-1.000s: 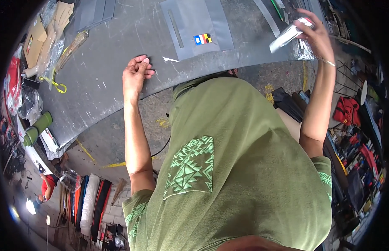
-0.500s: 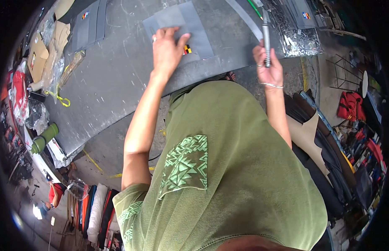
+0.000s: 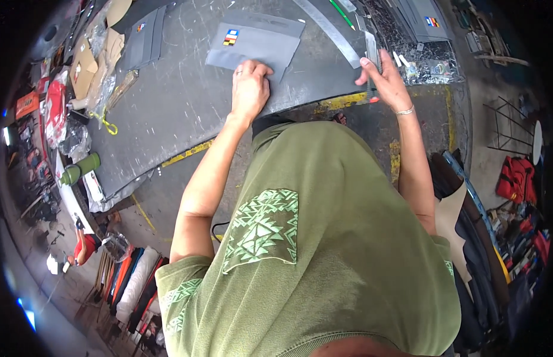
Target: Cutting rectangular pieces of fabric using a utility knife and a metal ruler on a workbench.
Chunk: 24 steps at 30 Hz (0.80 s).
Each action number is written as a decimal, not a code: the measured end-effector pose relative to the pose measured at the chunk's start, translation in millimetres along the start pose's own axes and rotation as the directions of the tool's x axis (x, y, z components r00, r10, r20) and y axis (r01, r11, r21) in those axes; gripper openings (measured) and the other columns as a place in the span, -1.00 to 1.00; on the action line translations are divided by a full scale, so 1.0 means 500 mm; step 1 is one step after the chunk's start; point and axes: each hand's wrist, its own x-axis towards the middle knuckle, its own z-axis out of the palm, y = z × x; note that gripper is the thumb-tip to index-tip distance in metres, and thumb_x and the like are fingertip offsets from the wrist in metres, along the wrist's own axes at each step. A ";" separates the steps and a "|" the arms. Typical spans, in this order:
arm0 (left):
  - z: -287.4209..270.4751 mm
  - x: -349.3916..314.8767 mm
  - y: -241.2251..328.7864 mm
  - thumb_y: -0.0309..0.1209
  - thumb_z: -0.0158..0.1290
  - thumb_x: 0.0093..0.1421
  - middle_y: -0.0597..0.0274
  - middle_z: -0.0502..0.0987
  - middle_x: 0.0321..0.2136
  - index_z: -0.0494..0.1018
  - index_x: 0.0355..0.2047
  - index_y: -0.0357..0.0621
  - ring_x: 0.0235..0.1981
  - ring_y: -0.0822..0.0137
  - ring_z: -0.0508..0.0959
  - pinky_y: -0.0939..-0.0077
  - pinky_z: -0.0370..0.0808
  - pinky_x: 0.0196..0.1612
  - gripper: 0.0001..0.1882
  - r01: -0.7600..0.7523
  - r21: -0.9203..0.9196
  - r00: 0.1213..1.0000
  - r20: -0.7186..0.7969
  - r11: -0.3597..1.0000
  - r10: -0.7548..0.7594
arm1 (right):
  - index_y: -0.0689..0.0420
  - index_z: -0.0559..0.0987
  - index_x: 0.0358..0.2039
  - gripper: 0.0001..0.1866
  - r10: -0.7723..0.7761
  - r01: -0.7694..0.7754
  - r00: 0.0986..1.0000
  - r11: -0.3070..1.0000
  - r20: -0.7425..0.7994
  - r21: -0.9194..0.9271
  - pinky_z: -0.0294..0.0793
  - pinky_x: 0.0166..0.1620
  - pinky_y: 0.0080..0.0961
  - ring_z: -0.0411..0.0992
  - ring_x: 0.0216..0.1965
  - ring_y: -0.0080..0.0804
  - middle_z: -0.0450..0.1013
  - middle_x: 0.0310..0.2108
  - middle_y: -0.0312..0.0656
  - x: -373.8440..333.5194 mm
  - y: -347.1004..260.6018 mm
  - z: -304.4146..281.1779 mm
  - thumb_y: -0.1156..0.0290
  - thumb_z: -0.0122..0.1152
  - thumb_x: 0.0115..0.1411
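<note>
Grey fabric piece [image 3: 258, 44] flat, small coloured label; left hand [image 3: 250, 89] pressing edge.

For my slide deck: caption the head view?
Left hand presses grey fabric piece; right hand touches metal ruler at table edge.

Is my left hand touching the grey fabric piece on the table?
Touching. The head view shows the left hand lying flat on the lower edge of the grey fabric piece, fingers overlapping it with no gap.

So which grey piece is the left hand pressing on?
Look at the big dark worktable. At its near edge, the left hand rests on a flat grey fabric piece. Unlike the other grey pieces further off, it lies alone mid-table, its small colourful patch showing.
</note>
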 end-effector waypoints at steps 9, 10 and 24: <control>0.007 -0.072 -0.035 0.08 0.05 0.26 -0.15 0.07 0.38 0.17 0.34 -0.13 0.43 -0.11 0.00 -0.15 -0.03 0.40 -0.21 0.348 0.154 0.937 -0.022 0.925 -0.349 | 0.21 0.54 -0.03 -0.54 -0.252 0.193 0.968 0.760 -0.007 -0.621 0.47 -0.05 -0.14 0.49 -0.08 0.08 0.50 -0.15 0.07 0.103 0.033 -0.007 0.14 0.29 0.19; 0.003 -0.079 -0.043 0.15 0.02 0.25 -0.06 0.01 0.42 0.13 0.37 -0.06 0.45 -0.05 -0.04 -0.15 -0.06 0.41 -0.17 0.358 0.163 0.931 0.019 0.919 -0.366 | 0.22 0.53 -0.02 -0.52 -0.238 0.158 0.971 0.704 -0.021 -0.692 0.47 -0.03 -0.12 0.49 -0.07 0.10 0.50 -0.14 0.08 0.112 0.032 -0.001 0.15 0.31 0.17; -0.079 -0.117 -0.164 0.06 0.11 0.24 -0.13 0.06 0.39 0.14 0.33 -0.28 0.43 -0.06 0.03 -0.03 -0.01 0.43 -0.14 0.162 -0.016 0.984 0.072 0.987 -0.160 | 0.19 0.55 -0.03 -0.36 0.137 -0.251 0.967 0.634 -0.214 -0.731 0.51 -0.06 -0.26 0.58 -0.16 -0.10 0.61 -0.26 -0.04 0.144 -0.007 0.038 0.16 0.56 -0.09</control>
